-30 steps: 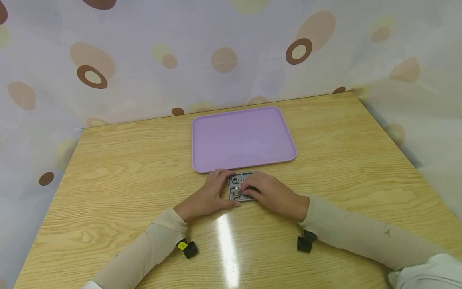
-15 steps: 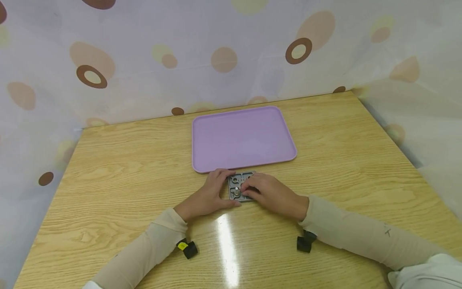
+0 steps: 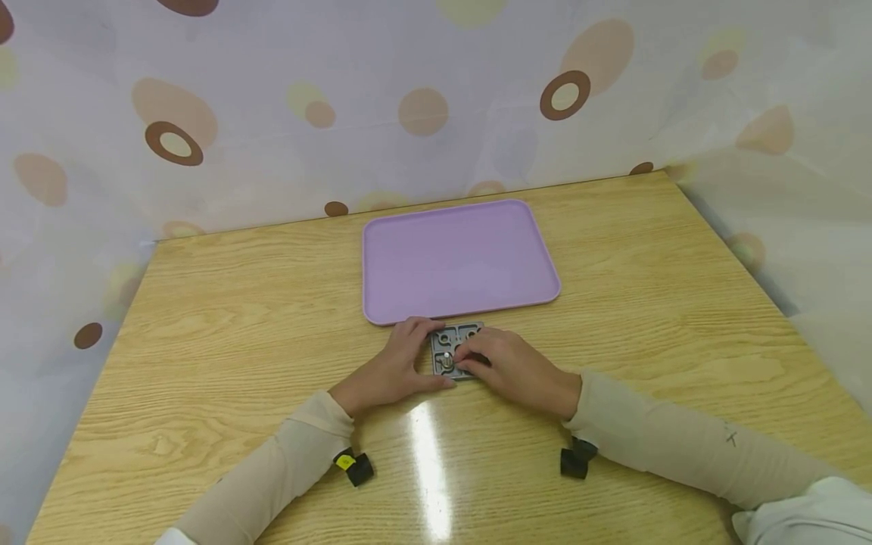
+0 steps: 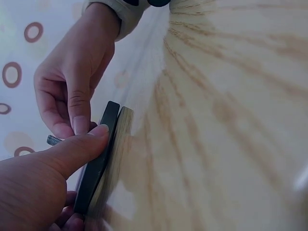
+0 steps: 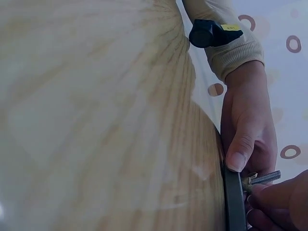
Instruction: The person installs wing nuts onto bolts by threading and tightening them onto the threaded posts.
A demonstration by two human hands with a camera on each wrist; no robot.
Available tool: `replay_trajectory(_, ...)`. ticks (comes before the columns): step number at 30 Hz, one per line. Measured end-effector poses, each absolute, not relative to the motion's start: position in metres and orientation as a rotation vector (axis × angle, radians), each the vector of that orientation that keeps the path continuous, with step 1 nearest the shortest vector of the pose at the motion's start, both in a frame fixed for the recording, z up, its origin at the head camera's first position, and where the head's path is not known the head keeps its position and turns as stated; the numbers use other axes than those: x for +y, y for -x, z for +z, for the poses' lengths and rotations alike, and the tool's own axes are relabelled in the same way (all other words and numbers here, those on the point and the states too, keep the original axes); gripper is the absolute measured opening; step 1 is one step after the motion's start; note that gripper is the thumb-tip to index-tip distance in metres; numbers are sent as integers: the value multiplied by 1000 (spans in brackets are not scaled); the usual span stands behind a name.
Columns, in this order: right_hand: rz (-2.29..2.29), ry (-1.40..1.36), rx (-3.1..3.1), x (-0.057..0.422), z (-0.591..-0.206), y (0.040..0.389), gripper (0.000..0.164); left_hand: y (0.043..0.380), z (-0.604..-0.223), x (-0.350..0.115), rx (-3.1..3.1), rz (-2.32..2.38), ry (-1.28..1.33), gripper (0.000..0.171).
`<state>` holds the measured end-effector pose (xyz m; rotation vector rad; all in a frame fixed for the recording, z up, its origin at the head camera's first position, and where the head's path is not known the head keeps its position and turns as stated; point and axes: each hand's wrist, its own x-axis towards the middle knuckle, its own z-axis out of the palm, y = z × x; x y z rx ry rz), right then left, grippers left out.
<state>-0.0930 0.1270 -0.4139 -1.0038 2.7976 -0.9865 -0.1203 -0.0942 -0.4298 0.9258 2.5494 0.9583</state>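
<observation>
A grey metal plate [image 3: 461,331] with recessed sections and round holes lies flat on the table. My left hand [image 3: 391,369] grips it at the left side, thumb on the near edge and fingers on the far edge. From the plate's near left section a threaded bolt [image 5: 267,178] stands upright. A small metal nut [image 5: 247,182] sits low around that bolt, its exact shape partly covered by fingers. My right hand [image 3: 514,367] pinches at the nut with thumb and forefinger. The right part of the plate is hidden under this hand.
Just behind the plate lies a shallow purple tray [image 3: 456,261]. The wooden table [image 3: 238,303] meets a dotted cloth backdrop [image 3: 341,98] at its back and sides. Dark wrist cameras hang under both sleeves.
The right hand has shifted very slightly, showing a little more of the plate's far right corner. The left hand, plate and tray stay put.
</observation>
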Motion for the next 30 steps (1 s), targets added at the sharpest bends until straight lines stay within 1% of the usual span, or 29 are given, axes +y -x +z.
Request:
replay_trajectory(16, -945, 1022, 2775, 126, -411, 97, 9, 120, -430, -95, 2568, 950, -919, 86)
replay_trajectory(20, -953, 999, 2776, 128, -407, 98, 13, 117, -427, -97, 2569, 952, -915, 89)
replay_trajectory(23, -968, 983, 2807, 133, -403, 100, 19, 118, -423, -100, 2604, 935, -930, 89)
replay_trajectory(26, -998, 973, 2833, 144, -396, 105, 27, 121, -415, -106, 2651, 945, -941, 81)
replay_trajectory(30, -1065, 953, 2878, 165, -383, 115, 33, 129, -399, -116, 2709, 1024, -945, 63)
